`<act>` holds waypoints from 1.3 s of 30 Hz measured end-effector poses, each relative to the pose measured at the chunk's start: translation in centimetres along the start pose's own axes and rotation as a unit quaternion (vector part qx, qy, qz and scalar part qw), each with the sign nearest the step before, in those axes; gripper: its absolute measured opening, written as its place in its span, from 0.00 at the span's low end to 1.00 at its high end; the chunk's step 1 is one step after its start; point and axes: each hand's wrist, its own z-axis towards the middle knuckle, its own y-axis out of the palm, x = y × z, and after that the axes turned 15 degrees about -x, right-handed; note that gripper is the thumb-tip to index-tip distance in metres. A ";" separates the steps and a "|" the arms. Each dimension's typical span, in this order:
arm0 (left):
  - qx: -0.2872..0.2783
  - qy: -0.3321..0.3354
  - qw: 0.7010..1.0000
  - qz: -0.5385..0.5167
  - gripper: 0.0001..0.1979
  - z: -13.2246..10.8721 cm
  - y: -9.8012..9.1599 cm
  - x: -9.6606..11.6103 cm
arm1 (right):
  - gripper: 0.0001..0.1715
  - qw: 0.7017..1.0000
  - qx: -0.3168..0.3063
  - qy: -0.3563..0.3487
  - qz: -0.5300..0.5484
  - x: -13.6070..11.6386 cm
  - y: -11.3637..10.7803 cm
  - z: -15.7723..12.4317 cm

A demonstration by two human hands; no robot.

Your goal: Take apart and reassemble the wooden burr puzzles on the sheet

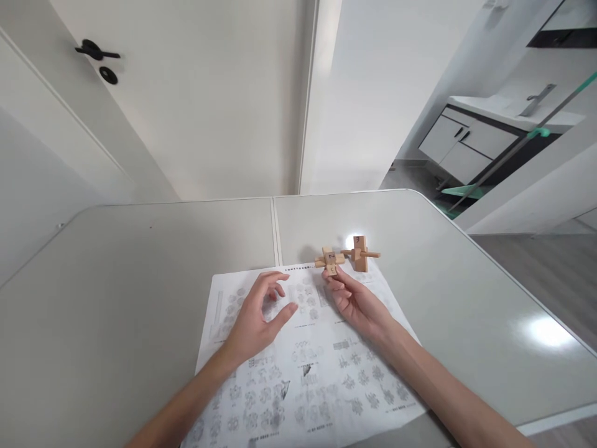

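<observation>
My right hand (351, 300) pinches a small wooden burr puzzle (330, 256) made of crossed, numbered sticks, held up above the top edge of the sheet. Just behind and to the right of it stands a second wooden puzzle (360, 261), an upright block with a thin stick running through it. My left hand (263, 311) hovers over the sheet with thumb and fingers apart, holding nothing. Under both hands lies a large white instruction sheet (326, 398) printed with rows of grey puzzle diagrams; my forearms cover parts of it.
The pale table (140, 298) has a seam (275, 230) across it and rounded far corners. Beyond its far edge is a white door (209, 93) with a black handle (96, 51). A washbasin cabinet (471, 134) and a green-and-grey pole (513, 149) stand at the far right.
</observation>
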 end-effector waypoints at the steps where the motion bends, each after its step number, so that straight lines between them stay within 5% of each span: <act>1: 0.001 0.002 1.000 0.002 0.17 0.0 0.0 0.1 | 0.03 1.000 0.007 -0.002 0.019 0.0 0.0 0.0; 14: -0.015 0.019 1.000 0.005 0.10 0.1 -0.2 0.3 | 0.01 0.993 0.100 -0.045 0.032 -0.7 -0.8 0.4; 21: -0.017 0.018 1.000 0.018 0.09 0.2 -0.3 0.3 | 0.11 0.997 0.029 -0.001 -0.077 0.8 -0.5 0.3; 27: -0.042 -0.032 0.999 0.005 0.09 0.4 -0.2 0.3 | 0.17 0.963 -0.079 0.057 -0.252 1.9 0.4 -0.4; 39: -0.068 -0.075 0.995 -0.005 0.13 0.6 -0.2 0.5 | 0.18 0.954 -0.090 0.071 -0.278 1.7 0.0 -0.1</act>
